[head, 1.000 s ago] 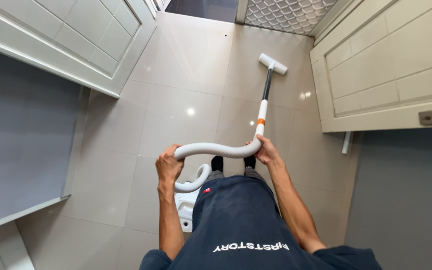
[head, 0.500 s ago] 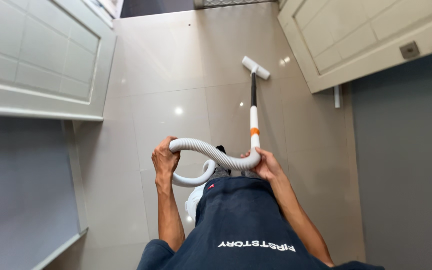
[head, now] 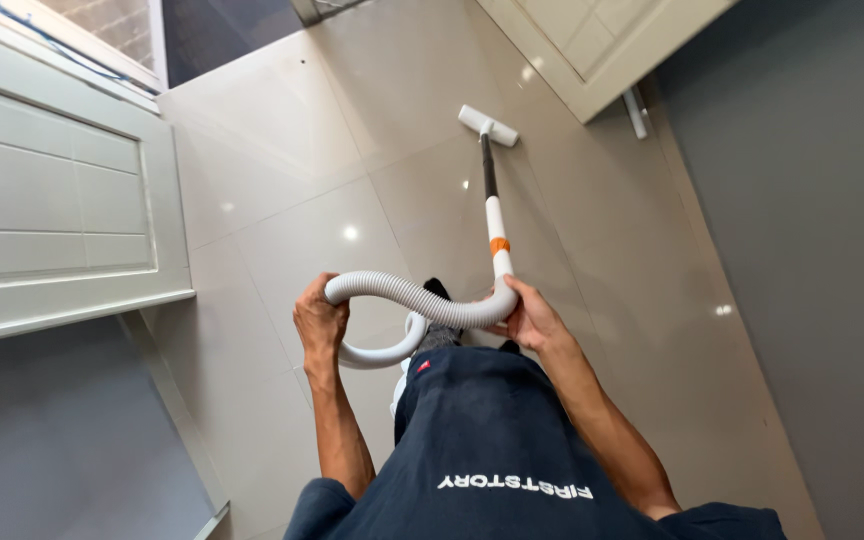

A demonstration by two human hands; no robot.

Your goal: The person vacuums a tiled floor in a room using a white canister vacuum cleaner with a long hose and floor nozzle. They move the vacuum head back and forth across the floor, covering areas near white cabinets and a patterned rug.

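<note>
Since the earlier frame, both hands and the vacuum have kept their pose while the view has swung, so the white panelled door (head: 52,200) now fills the left and the grey wall (head: 812,250) the right. At left, the left hand (head: 318,322) is clenched around the white ribbed hose (head: 402,295), which loops beside the dark shirt (head: 492,440). Further right, the right hand (head: 527,318) grasps the hose's bend at the base of the wand (head: 493,215), whose white floor head (head: 487,125) rests on the glossy tiled floor (head: 282,240) well ahead.

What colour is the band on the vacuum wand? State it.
Orange, on the white wand section, seen in the head view.
</note>
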